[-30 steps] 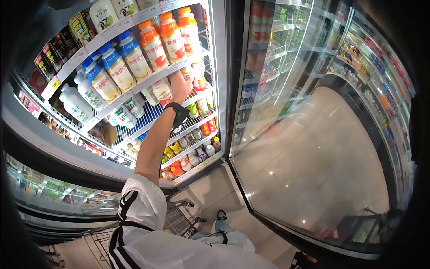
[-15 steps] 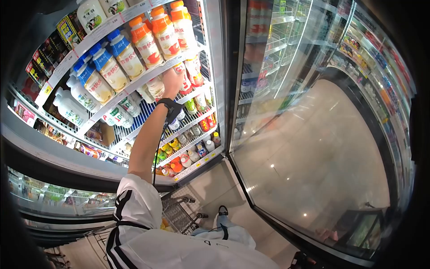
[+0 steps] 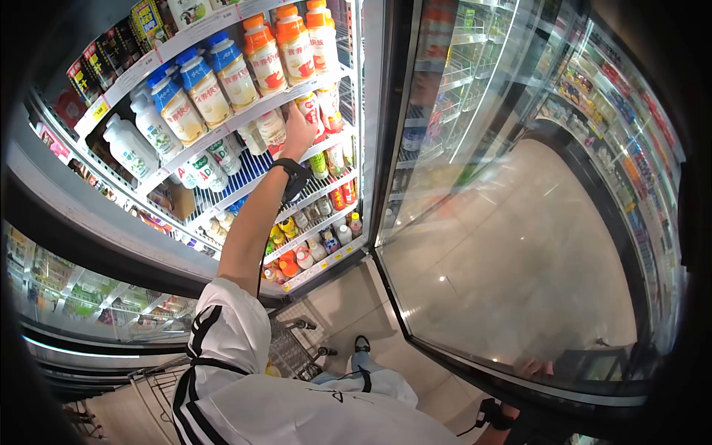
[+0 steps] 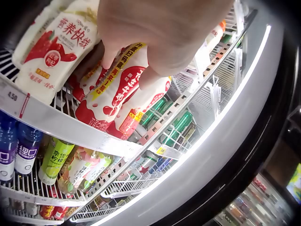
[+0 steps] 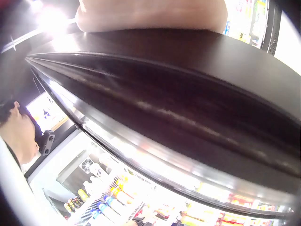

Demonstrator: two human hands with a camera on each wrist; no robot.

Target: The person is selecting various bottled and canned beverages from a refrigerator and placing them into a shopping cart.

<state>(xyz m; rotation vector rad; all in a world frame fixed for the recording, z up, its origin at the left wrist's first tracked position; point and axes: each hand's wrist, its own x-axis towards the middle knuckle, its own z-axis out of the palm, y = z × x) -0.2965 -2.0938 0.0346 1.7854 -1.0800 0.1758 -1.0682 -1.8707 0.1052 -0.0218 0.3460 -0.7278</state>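
My left hand reaches into an open drinks fridge, at a shelf below the orange-capped bottles. In the left wrist view its thumb and fingers straddle the upper part of a white-and-red peanut milk bottle with a yellow band, gripping it; the cap is hidden. The bottle stands at the shelf front among matching ones, beside a white bottle with a red fruit label. At the lower right, my right hand rests against the dark frame of the swung-open glass door; its fingers are hidden.
Orange-capped bottles and blue-capped bottles fill the shelf above. The fridge's side wall borders the left hand. A wire shopping cart stands by my legs. The glass door spans the right side.
The head view has shifted slightly. My left hand stays at the peanut milk bottles, with its thumb and fingers showing more clearly now. My right wrist and forearm have come further into view at the lower right.
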